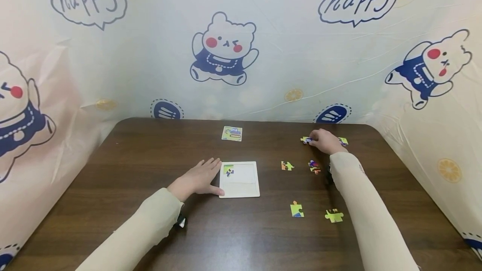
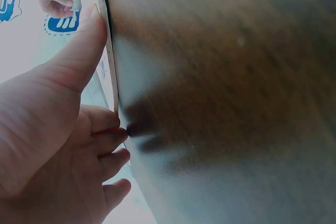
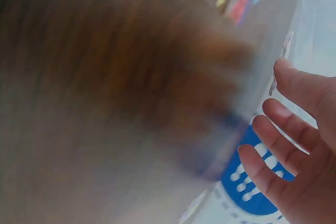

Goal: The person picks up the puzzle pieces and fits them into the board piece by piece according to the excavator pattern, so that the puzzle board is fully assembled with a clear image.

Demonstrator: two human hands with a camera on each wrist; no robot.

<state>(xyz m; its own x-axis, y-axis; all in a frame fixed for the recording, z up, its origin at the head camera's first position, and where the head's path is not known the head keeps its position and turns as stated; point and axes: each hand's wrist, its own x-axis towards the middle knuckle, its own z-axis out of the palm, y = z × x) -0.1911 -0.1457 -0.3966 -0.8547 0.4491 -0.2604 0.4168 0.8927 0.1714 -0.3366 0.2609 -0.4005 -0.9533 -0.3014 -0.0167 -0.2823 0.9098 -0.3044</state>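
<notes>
Left hand (image 1: 198,179): spread, touching white tray (image 1: 244,187). Right hand (image 1: 325,140): pinch on puzzle piece (image 1: 306,140) unclear. Head view only: picture card (image 1: 232,133).

The tray (image 1: 242,187) is white, the wood-grained table (image 1: 233,229) brown.

Soft light, dim wrist views — blurred tabletop (image 3: 79,171)

A cloth-walled nook: bear-printed cloth (image 1: 286,62) around a table (image 1: 158,149)
</notes>
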